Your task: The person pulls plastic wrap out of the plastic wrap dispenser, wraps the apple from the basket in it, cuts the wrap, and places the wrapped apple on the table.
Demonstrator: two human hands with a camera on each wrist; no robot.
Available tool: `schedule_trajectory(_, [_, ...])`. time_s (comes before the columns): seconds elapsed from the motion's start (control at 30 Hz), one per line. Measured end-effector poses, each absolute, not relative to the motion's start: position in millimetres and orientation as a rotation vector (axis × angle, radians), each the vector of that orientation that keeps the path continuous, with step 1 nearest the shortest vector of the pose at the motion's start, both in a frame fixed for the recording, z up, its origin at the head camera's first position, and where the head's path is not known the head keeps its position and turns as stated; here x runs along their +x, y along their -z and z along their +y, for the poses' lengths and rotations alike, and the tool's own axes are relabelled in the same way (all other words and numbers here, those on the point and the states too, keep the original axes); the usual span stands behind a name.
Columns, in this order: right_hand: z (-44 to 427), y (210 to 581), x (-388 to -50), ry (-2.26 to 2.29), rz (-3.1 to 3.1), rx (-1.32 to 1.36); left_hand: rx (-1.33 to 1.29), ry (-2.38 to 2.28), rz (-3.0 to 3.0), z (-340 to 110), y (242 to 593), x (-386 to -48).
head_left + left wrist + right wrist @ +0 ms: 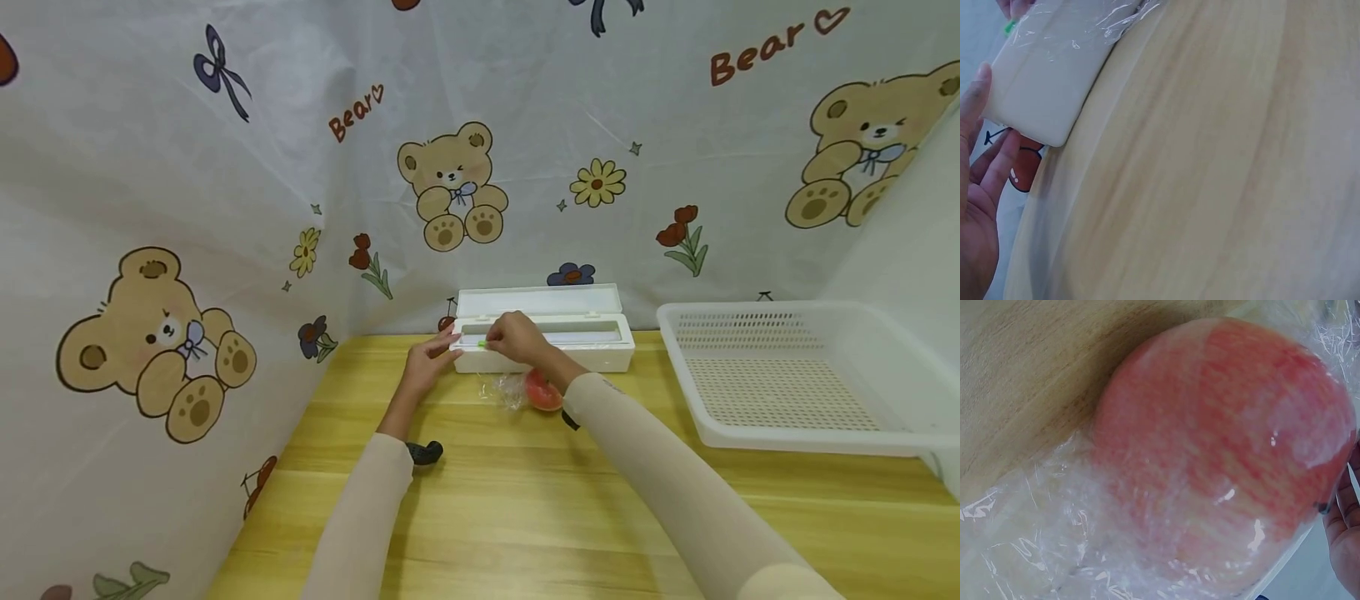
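A white cling film dispenser box (543, 358) stands at the back of the table with its lid (538, 300) raised. My left hand (427, 360) grips its left end, thumb and fingers on either side of the corner. At the box's front edge, near the left end, my right hand (516, 337) pinches a small green slider (482, 343). A red apple (1222, 431) lies in front of the box under my right wrist. Clear cling film (1041, 537) covers part of the apple and bunches beside it, reaching the box's front.
On the right stands a white perforated plastic basket (701, 417). A pale cloth with printed bears (453, 196) hangs behind and to the left. The table top (487, 517) is yellow wood grain. Dark straps (425, 453) sit at my wrists.
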State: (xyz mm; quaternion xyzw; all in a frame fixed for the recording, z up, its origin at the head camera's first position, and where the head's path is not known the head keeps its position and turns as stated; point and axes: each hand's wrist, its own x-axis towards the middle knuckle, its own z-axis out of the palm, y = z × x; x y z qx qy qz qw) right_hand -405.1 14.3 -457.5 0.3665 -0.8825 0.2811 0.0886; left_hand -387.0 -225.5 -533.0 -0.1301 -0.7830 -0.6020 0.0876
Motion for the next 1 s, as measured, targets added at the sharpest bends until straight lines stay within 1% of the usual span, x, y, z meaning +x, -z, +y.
schedule_trajectory(0.47, [11,456,-407,-0.858,-2.669,1.052,-0.348,1.731,-2.409,-225,528,-384])
schedule_trajectory(0.73, [14,458,-407,-0.864,-2.675,1.043,-0.401,1.765,-2.307,-222,538,-388])
schedule_trajectory(1.0, [14,458,-407,-0.828,-2.684,1.053,-0.393,1.781,-2.275,-218,541,-386])
